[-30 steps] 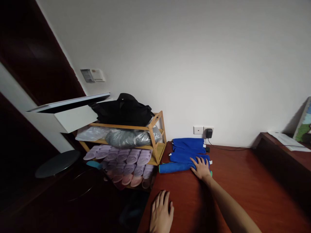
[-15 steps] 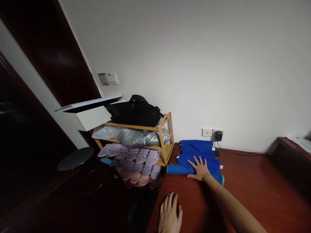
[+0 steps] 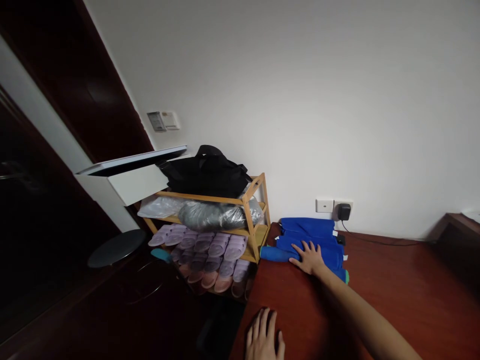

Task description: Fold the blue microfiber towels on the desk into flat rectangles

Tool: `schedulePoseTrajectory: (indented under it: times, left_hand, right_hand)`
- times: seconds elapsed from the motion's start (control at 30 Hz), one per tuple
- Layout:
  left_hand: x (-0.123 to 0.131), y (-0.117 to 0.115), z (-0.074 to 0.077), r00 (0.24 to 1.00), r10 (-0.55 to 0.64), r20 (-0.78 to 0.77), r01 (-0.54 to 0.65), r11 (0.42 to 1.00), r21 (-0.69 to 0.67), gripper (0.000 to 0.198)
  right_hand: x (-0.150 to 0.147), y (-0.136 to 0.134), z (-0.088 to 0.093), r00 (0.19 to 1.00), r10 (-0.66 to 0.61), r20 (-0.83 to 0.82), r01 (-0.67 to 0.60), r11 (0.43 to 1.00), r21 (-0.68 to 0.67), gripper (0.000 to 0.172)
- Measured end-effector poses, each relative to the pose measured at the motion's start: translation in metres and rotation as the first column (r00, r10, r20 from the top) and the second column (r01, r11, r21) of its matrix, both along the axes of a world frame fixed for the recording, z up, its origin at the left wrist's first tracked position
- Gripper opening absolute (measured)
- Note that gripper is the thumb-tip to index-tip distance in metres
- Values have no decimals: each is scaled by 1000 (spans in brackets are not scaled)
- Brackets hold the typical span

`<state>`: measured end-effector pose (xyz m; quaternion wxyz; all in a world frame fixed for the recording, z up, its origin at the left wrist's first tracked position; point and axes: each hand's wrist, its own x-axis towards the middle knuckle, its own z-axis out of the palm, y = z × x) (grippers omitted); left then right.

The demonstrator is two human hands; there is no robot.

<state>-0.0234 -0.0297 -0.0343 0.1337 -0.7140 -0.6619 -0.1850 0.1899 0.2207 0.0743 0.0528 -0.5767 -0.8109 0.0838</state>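
Note:
Several blue rolled cloths lie side by side on the reddish-brown table, close to the wall. White tags stick out at their ends, and the nearest roll has a green edge. My right hand rests on the nearer rolls with fingers spread, covering part of them. At the table's left edge, my left hand lies flat, fingers stretched out, holding nothing. Its wrist is cut off by the bottom of the view.
Left of the table stands a wooden rack with a black bag, plastic-wrapped bundles and several purple and pink slippers. A white box juts out. A dark round stool and a plugged-in black adapter are nearby.
My right hand has pushed the nearest roll slightly toward the wall, against the other cloths. My left hand sits a little lower in view. The camera has shifted slightly.

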Motion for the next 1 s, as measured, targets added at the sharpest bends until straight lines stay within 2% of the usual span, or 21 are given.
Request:
schedulePoseTrajectory:
  times: [0.07,0.17,0.27,0.33,0.5,0.63,0.73,0.8,0.87,1.0]
  left_hand:
    - [-2,1,-6,1000,3,-10,-3,1000,-3,54]
    - [-4,2,-10,1000,14,-16,-14,1000,-1,54]
    - [-5,0,-11,1000,1,-17,-2,999,-43,56]
    - [-7,-1,-11,1000,-13,-18,12,997,-73,58]
    - [-9,-2,-10,1000,-1,3,1,995,-100,60]
    - [-7,-3,-9,1000,-3,21,5,993,-121,60]
    - [-2,-4,-6,1000,20,18,-18,997,-79,58]
    - [2,-4,-1,998,47,30,-46,997,-63,56]
    - [7,-6,7,997,55,49,-52,996,-67,54]
    - [18,-10,31,992,80,98,-72,994,-76,50]
  right_hand:
    - [7,14,11,998,-21,-53,21,1000,-6,61]
    - [27,41,23,987,-132,-87,136,990,38,53]
    - [52,66,23,959,-280,-54,280,960,-10,49]
    - [65,77,17,944,-328,-40,326,944,-47,49]
    - [72,89,10,944,-327,-46,325,944,-55,45]
    - [66,88,24,944,-319,-82,319,948,-7,31]
    - [66,86,51,944,-290,-157,306,948,91,33]
    - [68,86,80,942,-256,-218,294,942,160,37]
    - [72,86,116,933,-228,-279,295,928,229,39]
    - [85,76,198,894,-190,-406,346,868,356,44]
